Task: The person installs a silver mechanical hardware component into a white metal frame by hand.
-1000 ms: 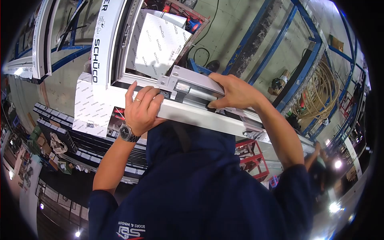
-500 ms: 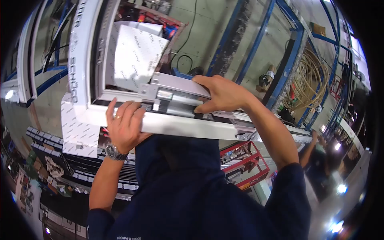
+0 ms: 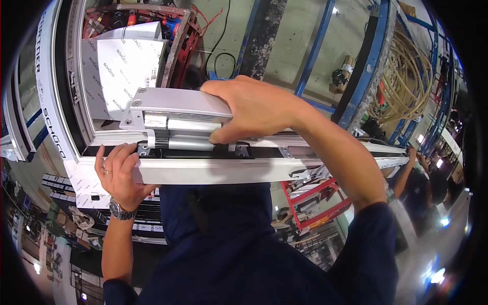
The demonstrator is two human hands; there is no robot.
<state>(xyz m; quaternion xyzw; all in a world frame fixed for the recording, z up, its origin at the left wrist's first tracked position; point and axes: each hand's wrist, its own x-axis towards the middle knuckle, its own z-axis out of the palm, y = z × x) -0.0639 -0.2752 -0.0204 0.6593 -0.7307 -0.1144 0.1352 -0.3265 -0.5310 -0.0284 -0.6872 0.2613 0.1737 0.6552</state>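
Two grips: left hand [image 3: 119, 173] is clenching smooth white plastic frame [image 3: 218, 171]; right hand [image 3: 254, 109] is grasping boxy silver metal housing [image 3: 175, 104].

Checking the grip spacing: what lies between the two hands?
Head view: the silver metal fitting, one end under the right hand, its screwed end just above the left hand gripping the white frame rail.

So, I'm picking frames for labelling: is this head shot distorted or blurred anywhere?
Head view: strong fisheye, the window frame bows and the corners go black; the left hand on it and the right hand on the metal fitting are sharp; lamp glare lower right.
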